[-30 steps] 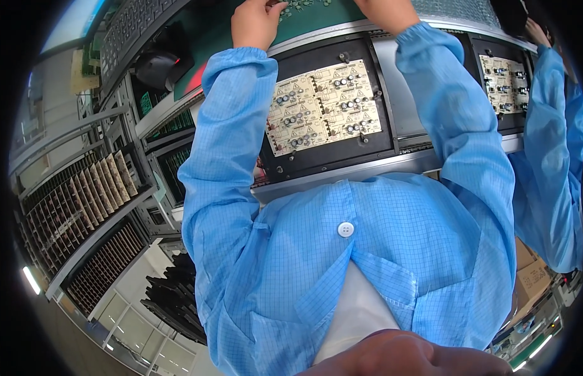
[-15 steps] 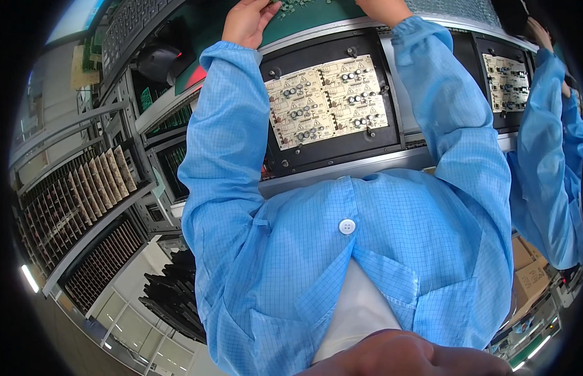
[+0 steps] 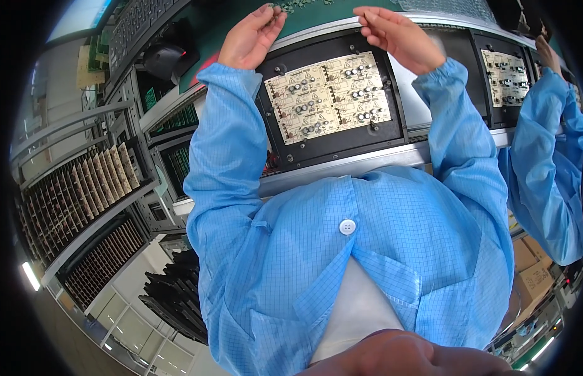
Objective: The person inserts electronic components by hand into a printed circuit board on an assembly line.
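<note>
A cream circuit board panel (image 3: 329,100) with several rows of small round components lies in a black carrier frame (image 3: 341,145) in front of me. Above its far left corner is my left hand (image 3: 251,39), thumb and fingertips pinched on a small green piece (image 3: 276,10). My right hand (image 3: 401,39) hovers over the far right part of the frame, its thumb and forefinger pressed together; whatever they hold is too small to make out. Several little green pieces (image 3: 304,5) lie heaped on the green mat (image 3: 332,14) beyond the frame.
A keyboard (image 3: 138,25) and a black mouse (image 3: 165,57) are at the far left. Racks of upright boards (image 3: 85,188) stand to the left. Another cream panel (image 3: 505,78) lies on the line at right, beside a co-worker's blue sleeve (image 3: 539,163). Bubble wrap (image 3: 451,7) lies at the back.
My right hand has drawn back from the far edge toward me and to the right, over the frame. My left hand has come slightly nearer. The panel and carrier have shifted slightly.
</note>
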`<state>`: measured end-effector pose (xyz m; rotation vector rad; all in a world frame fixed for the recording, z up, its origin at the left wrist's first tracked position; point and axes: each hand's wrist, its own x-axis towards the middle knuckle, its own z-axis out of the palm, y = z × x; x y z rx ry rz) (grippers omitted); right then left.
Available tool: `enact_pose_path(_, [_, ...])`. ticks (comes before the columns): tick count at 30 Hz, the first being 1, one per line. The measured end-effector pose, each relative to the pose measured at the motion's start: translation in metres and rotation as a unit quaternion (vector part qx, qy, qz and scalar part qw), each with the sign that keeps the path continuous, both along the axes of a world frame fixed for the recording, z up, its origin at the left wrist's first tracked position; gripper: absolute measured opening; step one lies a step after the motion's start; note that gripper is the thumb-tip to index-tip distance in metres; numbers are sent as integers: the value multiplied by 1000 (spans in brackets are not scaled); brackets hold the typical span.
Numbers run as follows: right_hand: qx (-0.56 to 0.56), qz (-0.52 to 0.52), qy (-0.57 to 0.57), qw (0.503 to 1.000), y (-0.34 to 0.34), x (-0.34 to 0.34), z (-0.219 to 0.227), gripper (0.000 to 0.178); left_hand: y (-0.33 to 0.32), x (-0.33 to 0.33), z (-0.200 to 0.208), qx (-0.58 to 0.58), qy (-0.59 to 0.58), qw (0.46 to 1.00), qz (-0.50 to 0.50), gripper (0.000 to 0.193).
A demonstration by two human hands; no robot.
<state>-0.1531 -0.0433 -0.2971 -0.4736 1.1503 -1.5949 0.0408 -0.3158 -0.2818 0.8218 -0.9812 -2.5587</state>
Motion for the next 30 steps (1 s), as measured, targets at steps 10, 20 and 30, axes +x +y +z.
enact_pose_path(10, [20, -8, 54, 998, 33, 41, 17, 34, 40, -7, 20, -294, -62, 953, -44, 25])
enact_pose_path(20, [17, -18, 99, 995, 35, 49, 8, 34, 28, 4, 0, -491, -179, 853, -10, 25])
enact_pose_path(30, [11, -31, 80, 996, 38, 51, 4, 33, 116, 45, 29, -536, -173, 809, -169, 14])
